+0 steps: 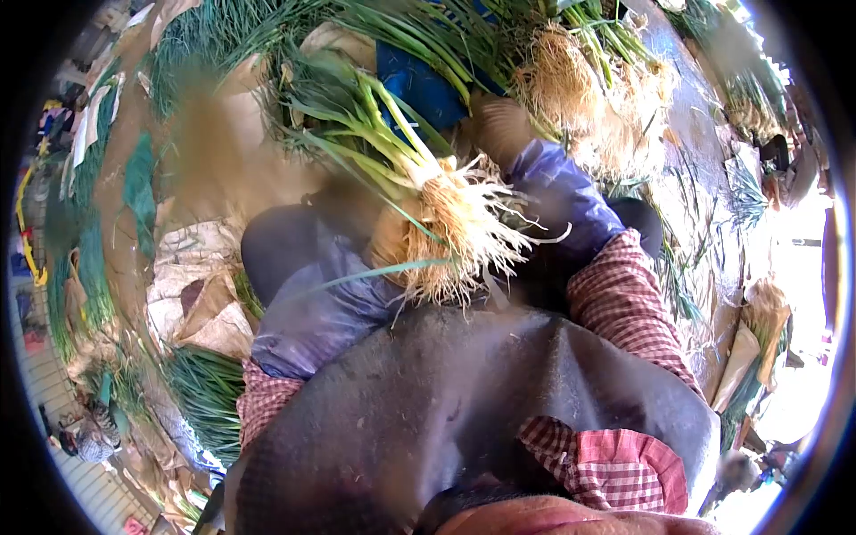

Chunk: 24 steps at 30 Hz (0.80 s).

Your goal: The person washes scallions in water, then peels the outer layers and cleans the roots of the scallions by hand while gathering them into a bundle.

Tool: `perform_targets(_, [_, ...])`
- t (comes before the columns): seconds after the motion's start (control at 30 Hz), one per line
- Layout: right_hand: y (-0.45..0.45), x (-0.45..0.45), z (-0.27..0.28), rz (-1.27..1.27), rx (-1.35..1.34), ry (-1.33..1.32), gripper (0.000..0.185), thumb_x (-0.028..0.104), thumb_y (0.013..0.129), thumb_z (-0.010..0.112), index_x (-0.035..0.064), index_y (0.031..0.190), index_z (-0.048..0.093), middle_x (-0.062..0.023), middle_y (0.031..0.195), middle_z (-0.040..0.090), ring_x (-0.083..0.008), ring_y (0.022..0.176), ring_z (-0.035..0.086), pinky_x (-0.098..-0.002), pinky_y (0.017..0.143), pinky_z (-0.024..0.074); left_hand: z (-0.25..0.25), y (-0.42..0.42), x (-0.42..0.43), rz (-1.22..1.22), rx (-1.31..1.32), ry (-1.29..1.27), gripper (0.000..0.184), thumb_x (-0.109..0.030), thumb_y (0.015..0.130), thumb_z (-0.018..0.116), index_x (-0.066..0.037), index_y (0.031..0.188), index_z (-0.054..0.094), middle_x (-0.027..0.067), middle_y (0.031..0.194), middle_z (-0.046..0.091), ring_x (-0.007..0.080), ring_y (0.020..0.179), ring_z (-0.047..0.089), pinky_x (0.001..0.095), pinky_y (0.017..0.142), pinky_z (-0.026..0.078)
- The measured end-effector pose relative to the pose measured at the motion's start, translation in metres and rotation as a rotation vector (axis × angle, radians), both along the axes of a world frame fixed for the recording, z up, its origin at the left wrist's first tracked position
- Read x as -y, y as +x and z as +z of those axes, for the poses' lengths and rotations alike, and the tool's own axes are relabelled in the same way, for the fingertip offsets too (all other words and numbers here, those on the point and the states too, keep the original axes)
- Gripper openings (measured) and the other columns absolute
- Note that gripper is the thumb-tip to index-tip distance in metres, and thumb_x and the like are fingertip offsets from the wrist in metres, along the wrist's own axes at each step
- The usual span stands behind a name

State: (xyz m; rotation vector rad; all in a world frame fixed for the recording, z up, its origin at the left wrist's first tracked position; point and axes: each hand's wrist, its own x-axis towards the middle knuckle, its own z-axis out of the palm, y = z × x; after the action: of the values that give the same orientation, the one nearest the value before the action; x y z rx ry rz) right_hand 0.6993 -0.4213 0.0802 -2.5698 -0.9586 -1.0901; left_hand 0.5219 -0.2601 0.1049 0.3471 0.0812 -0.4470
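A bunch of green onions point(392, 156) lies tilted in front of my lap, its pale stringy roots point(464, 227) towards me and its green leaves pointing up and left. My left hand point(388, 239), in a tan glove, is closed around the bunch from the left, its fingers partly hidden behind the roots. My right hand point(497, 129), also gloved, is just beyond the roots by other green stalks. Its fingers look curled, but what they grip is hidden. Blue-violet plastic sleeves point(562, 192) cover both forearms.
More rooted green onions point(571, 85) are heaped at the top right, beside a blue object point(415, 80). Long green leaves point(241, 40) spread across the top left. A crumpled tan sack point(205, 303) lies at left, near another leafy bundle point(209, 388). A dark apron point(446, 383) covers my lap.
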Motion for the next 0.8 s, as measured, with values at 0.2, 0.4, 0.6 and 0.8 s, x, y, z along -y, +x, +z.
perform_targets(0.2, [0.044,0.038,-0.014,-0.32,-0.741,0.303,0.032,0.02,0.074,0.064,0.0047,0.103,0.059,-0.0152,0.089,0.064,-0.027,0.078,0.063,-0.0368,0.062,0.0525,-0.004,0.001,-0.002,-0.079,-0.013,-0.319,0.045,-0.023,0.085,0.061,-0.005,0.124,0.047,0.0112,0.109,0.058,0.0261,0.099,0.058,0.0445,0.087,0.05])
perform_targets(0.4, [0.016,0.046,-0.009,0.033,-1.618,0.808,0.038,0.024,0.073,0.071,0.0006,0.1,0.058,-0.0092,0.081,0.066,-0.0241,0.067,0.063,-0.0334,0.06,0.0522,-0.018,0.006,0.004,-0.085,0.053,-0.352,0.054,-0.008,0.078,0.062,-0.006,0.128,0.044,0.0142,0.117,0.052,0.029,0.101,0.056,0.0482,0.088,0.048])
perform_targets(0.6, [-0.072,0.005,0.071,0.54,-2.123,1.697,0.041,0.031,0.08,0.066,-0.0022,0.103,0.058,-0.022,0.097,0.064,-0.0257,0.085,0.065,-0.0336,0.069,0.0575,0.004,-0.001,0.001,-0.07,-0.004,-0.209,0.05,-0.019,0.087,0.053,-0.004,0.132,0.039,0.0166,0.125,0.051,0.0296,0.108,0.054,0.0483,0.093,0.045])
perform_targets(0.8, [-0.09,-0.006,0.048,0.814,-2.092,1.423,0.061,0.037,0.077,0.07,0.0047,0.125,0.05,-0.0109,0.118,0.057,-0.0187,0.103,0.056,-0.033,0.086,0.0469,0.015,0.003,0.01,-0.08,-0.074,-0.209,0.044,-0.019,0.087,0.052,-0.002,0.126,0.044,0.0168,0.119,0.054,0.0287,0.109,0.054,0.0441,0.096,0.044])
